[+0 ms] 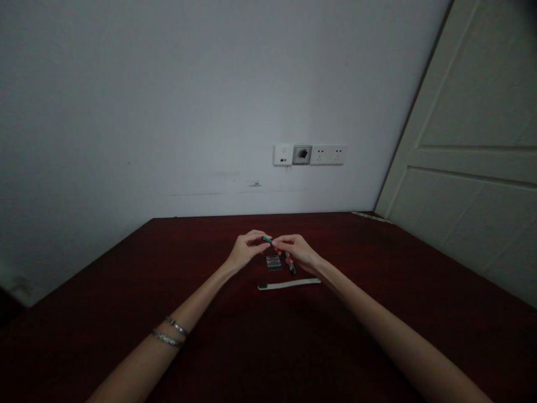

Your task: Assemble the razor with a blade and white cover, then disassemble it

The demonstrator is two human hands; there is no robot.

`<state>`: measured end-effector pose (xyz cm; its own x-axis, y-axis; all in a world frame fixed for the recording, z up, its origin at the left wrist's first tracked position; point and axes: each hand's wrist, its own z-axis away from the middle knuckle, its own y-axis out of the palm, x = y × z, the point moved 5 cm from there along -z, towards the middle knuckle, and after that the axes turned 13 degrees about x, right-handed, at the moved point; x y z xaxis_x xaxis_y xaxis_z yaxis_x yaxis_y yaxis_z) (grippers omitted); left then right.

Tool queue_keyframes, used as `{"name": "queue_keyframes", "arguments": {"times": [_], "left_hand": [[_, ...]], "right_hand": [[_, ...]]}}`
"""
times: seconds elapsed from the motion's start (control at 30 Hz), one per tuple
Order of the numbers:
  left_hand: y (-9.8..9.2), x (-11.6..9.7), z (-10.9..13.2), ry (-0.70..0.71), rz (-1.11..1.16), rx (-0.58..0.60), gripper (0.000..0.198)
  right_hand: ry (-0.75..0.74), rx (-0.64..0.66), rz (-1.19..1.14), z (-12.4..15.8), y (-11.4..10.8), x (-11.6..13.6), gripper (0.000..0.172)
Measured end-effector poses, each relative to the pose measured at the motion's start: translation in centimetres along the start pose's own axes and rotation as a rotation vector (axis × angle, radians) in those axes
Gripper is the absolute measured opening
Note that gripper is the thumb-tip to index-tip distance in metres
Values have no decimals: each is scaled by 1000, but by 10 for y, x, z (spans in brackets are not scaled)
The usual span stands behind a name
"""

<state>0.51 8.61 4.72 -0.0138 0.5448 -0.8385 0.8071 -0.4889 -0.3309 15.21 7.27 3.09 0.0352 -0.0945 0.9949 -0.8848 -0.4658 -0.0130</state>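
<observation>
Both hands meet above the middle of the table, closed around a small green and black stick-shaped piece (267,239). My left hand (247,248) pinches its left end between thumb and fingers. The fingertips of my right hand (297,249) close on its right end. Beneath the right hand's fingers is a short black and white piece (291,267); whether those fingers touch it I cannot tell. A small clear plastic case (273,262) lies just below the hands. Nearer to me, a long thin white strip with a dark left end (289,284) lies crosswise.
The dark red wooden table (235,358) reaches back to a pale wall with a row of sockets (328,155). A panelled white door (470,184) stands along the right side. A thin pale strip (371,216) lies at the table's back right corner.
</observation>
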Motion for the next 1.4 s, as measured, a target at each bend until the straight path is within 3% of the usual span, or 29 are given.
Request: {"name": "queue_keyframes", "arguments": {"times": [0.23,0.4,0.63,0.83,1.03,1.4], "left_hand": [[-12,-4,0,25,-271,-14,28],[-8,-6,1,77,-500,79,24],[-6,1,5,147,-733,108,17],[-6,2,5,202,-795,120,18],[2,2,7,167,-882,170,20],[12,2,10,133,-913,238,24]], "right_hand": [[12,-105,222,-3,-21,-1,27],[9,-87,344,-4,-24,1,24],[26,-69,420,-5,-23,-3,24],[7,-40,452,-6,-25,-3,30],[-18,-35,436,-6,-27,-4,36],[-54,43,553,-10,-20,-7,21]]}}
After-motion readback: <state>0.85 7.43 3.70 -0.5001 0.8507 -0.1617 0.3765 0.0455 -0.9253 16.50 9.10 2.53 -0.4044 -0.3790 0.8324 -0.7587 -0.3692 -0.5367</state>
